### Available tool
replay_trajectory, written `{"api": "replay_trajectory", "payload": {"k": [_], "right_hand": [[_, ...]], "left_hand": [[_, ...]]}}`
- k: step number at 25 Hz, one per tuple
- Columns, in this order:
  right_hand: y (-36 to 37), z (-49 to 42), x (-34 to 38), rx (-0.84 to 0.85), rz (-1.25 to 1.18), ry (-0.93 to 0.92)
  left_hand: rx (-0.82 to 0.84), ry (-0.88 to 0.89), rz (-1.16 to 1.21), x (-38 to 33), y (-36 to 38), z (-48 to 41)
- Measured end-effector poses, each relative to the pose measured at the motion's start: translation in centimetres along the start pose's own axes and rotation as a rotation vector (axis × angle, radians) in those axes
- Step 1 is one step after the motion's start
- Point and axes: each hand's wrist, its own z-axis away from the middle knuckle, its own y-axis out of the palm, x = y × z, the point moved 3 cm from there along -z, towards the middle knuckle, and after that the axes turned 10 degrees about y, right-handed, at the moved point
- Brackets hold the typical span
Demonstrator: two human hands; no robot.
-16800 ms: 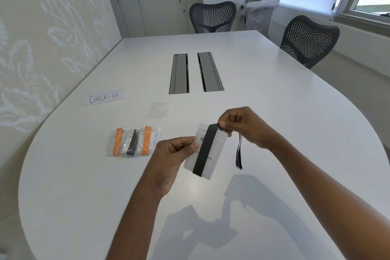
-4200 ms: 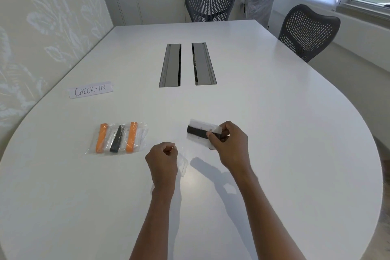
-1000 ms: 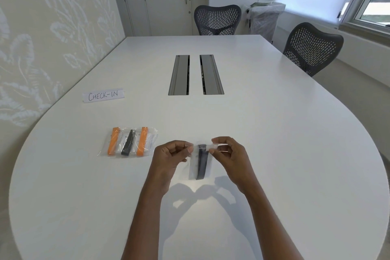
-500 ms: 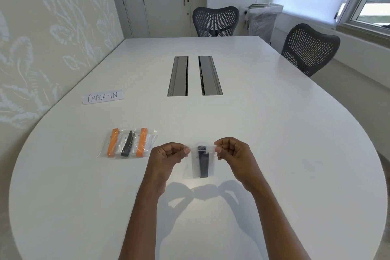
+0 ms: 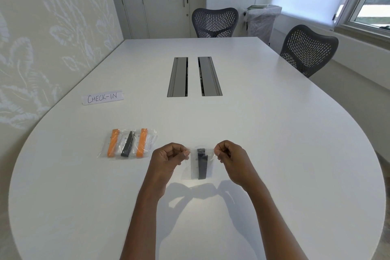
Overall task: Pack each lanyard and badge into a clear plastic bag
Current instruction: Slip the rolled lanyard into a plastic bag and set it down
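Observation:
A clear plastic bag (image 5: 195, 172) hangs upright just above the white table (image 5: 274, 133), with a folded black lanyard (image 5: 202, 163) and a pale badge inside it. My left hand (image 5: 169, 155) pinches the bag's top left corner. My right hand (image 5: 229, 155) pinches the top right corner. To the left on the table lie three packed bags in a row: an orange lanyard (image 5: 113, 143), a black lanyard (image 5: 127, 144) and another orange lanyard (image 5: 141, 142).
A paper sign reading CHECK-IN (image 5: 102, 97) lies at the left. Two grey cable hatches (image 5: 194, 76) sit in the table's middle. Two mesh chairs (image 5: 214, 22) (image 5: 308, 48) stand at the far end and right side. A patterned wall runs along the left.
One second ago my fingers were close together at the bag's mouth. They have since slid apart to its two top corners. The bag hangs in the same place.

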Motion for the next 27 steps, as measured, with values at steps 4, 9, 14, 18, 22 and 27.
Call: {"api": "replay_trajectory", "payload": {"k": [4, 9, 14, 18, 22, 27], "right_hand": [[0.4, 0.0, -0.1, -0.018, 0.029, 0.012], [0.9, 0.3, 0.4, -0.016, 0.138, -0.126], [1.7, 0.7, 1.5, -0.004, 0.145, -0.316], [1.4, 0.6, 1.6, -0.075, 0.002, -0.343], [0.3, -0.3, -0.3, 0.079, 0.040, -0.153], [0.2, -0.5, -1.9, 0.105, 0.077, -0.098]], "left_hand": [[-0.014, -0.009, -0.004, 0.1, -0.1, 0.1], [0.078, 0.042, -0.197, -0.7, 0.2, 0.1], [0.214, 0.142, -0.486, -1.8, 2.2, -0.7], [0.165, 0.205, -0.505, -2.0, 2.8, -0.9], [0.079, 0.189, -0.366, -1.8, 2.2, -1.4], [0.053, 0.155, -0.264, -1.4, 2.1, -1.6]]}}
